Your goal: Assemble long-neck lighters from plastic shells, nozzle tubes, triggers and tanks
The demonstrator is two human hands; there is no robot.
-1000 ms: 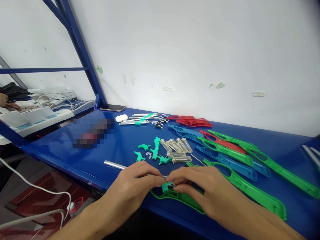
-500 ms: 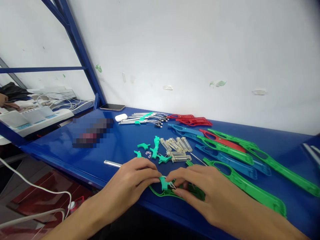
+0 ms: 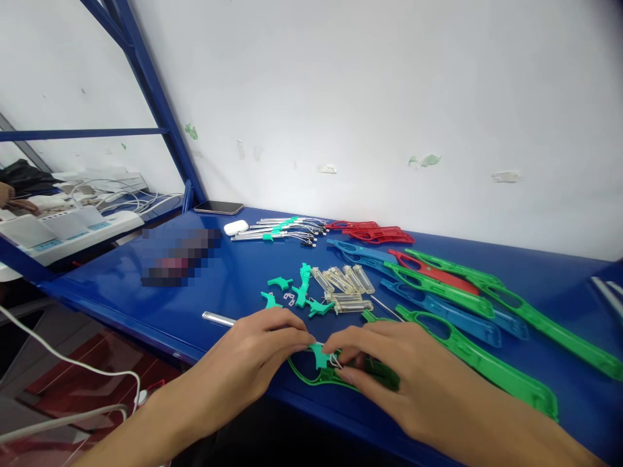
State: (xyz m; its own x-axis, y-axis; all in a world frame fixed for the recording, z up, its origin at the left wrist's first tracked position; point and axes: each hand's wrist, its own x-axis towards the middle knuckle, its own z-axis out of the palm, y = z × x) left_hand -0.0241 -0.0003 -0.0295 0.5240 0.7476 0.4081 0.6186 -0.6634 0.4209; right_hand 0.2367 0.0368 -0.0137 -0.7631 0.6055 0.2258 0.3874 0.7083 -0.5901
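Note:
At the table's front edge, my left hand [image 3: 265, 344] pinches the left side of a teal plastic piece [image 3: 319, 356]. A silver rod [image 3: 219, 318] sticks out to the left from behind this hand. My right hand [image 3: 374, 357] is closed on thin white wires [image 3: 335, 360] at the right side of the teal piece. Under both hands lies a green plastic frame [image 3: 311, 379], partly covered by my right fingers. Loose teal pieces [image 3: 302, 285] and small pale clips [image 3: 289, 299] lie just beyond my hands, beside several clear tubes [image 3: 360, 279].
Green frames [image 3: 506, 376], blue frames [image 3: 467, 321] and red frames [image 3: 374, 233] spread over the right and back. Wired silver rods [image 3: 272, 233], a white case [image 3: 236, 227] and a phone [image 3: 219, 207] lie at the back. A power strip [image 3: 73, 240] stands left.
Both hands keep nearly the same place and hold. The green frame under them shows slightly more at its left end.

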